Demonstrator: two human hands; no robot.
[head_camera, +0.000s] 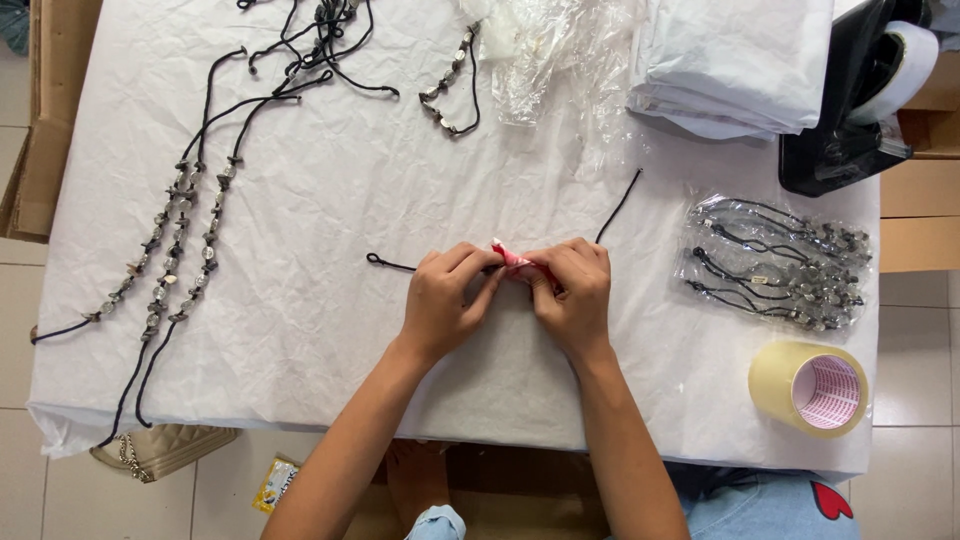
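Mid-frame, a small red piece (513, 260) on a black cord (612, 212) is pinched tight by both the left hand (443, 298) and right hand (573, 290). Beaded necklaces (170, 245) are laid out far left; tape roll (810, 387) is parked lower right.

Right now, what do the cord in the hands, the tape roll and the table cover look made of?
Cord: thin black string, matte, probably fabric or waxed; it bends loosely. Tape roll: glossy tan plastic film on a cardboard-looking core. Table cover: white, creased like paper or thin sheet; cannot tell which.
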